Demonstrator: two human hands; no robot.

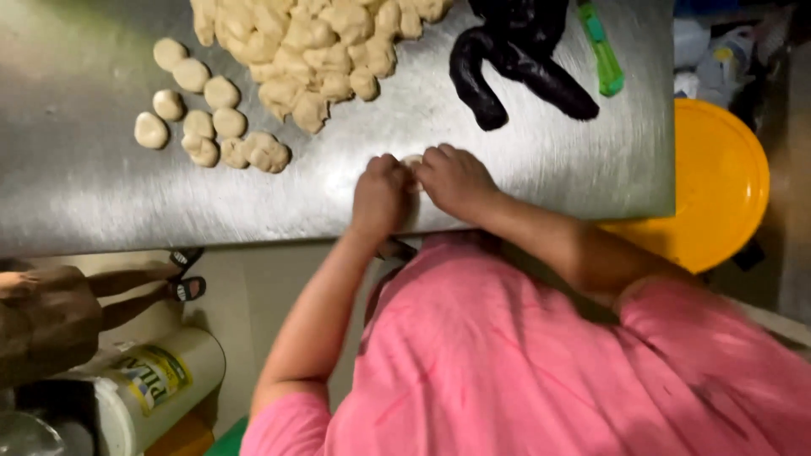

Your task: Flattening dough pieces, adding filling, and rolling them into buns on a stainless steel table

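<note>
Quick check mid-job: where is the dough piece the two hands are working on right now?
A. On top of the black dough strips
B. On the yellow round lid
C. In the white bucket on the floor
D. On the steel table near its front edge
D: the left hand and right hand pinch a small dough piece on the steel table, close to its near edge.

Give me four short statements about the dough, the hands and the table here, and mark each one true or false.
1. Both hands, the left hand and the right hand, press on one small dough piece. True.
2. The steel table is wooden. False: it is bare metal.
3. Shaped dough balls lie beside the dough pile. True.
4. The round lid is blue. False: it is yellow.
</note>
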